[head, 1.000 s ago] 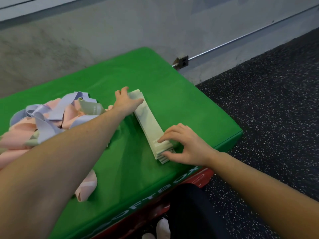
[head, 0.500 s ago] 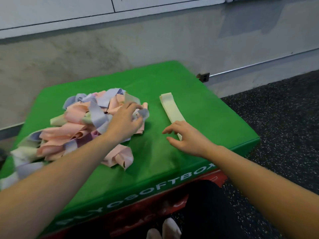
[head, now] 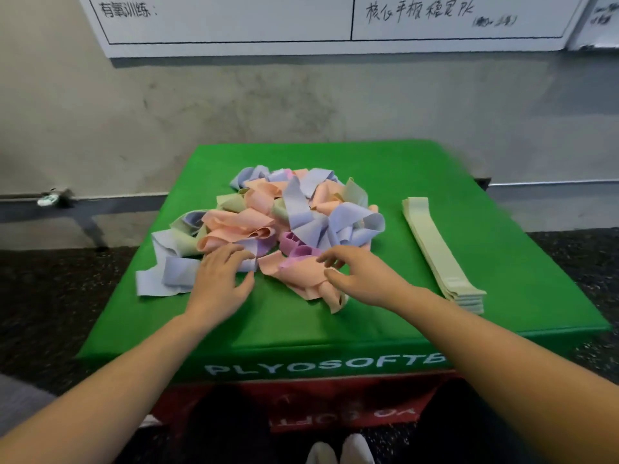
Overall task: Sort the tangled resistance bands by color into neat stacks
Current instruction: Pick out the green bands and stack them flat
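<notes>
A tangled pile of resistance bands (head: 284, 216) in pink, lavender, pale green and purple lies in the middle of the green soft box (head: 502, 229). A neat stack of pale green bands (head: 435, 249) lies flat along the right side. My left hand (head: 221, 279) reaches the pile's near left edge, fingers spread and touching lavender and pink bands. My right hand (head: 361, 276) hovers over a pink band (head: 301, 276) at the pile's near edge, its fingers loosely bent and holding nothing.
The box top ends at a front edge labelled PLYOSOFTBOX (head: 321, 363), with a red box (head: 301, 406) below it. A concrete wall with a whiteboard (head: 335, 21) stands behind. Dark speckled floor (head: 50, 289) surrounds the box. White shoe tips (head: 338, 452) show at the bottom.
My right hand left the pale green stack and moved left to the pile. My left hand slid from the pile's top to its near edge. The view swung left and centred on the box.
</notes>
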The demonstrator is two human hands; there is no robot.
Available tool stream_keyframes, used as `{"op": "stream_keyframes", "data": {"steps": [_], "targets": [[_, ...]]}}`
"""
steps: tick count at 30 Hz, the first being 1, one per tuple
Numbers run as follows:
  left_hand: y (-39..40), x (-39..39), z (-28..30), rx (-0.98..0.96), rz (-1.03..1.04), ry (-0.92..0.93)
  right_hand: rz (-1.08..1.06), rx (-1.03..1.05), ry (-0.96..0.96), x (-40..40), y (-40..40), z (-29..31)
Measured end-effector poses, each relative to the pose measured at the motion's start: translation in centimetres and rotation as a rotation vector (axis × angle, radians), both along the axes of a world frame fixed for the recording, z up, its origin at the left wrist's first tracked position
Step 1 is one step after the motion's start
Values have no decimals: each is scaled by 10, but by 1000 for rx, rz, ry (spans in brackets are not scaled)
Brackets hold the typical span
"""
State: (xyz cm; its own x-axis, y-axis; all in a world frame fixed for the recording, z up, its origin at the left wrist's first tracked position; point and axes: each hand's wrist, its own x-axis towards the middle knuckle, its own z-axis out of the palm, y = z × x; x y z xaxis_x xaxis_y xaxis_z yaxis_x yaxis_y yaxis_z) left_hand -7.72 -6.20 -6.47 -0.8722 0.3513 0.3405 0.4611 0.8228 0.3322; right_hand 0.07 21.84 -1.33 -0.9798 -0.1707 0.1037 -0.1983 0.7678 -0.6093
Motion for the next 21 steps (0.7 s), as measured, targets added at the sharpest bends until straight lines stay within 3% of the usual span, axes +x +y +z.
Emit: {"op": "stream_keyframes", "data": {"steps": [10,14,21], "targets": [[-47,-23,-12,43,218,34,122,10,15,-60,-93,15],[-41,-35,-13,59,173,-4,183,-5,76,-88,-128,28],[-38,-42,-26,135,97,25,239,142,62,-156,-169,32]]}}
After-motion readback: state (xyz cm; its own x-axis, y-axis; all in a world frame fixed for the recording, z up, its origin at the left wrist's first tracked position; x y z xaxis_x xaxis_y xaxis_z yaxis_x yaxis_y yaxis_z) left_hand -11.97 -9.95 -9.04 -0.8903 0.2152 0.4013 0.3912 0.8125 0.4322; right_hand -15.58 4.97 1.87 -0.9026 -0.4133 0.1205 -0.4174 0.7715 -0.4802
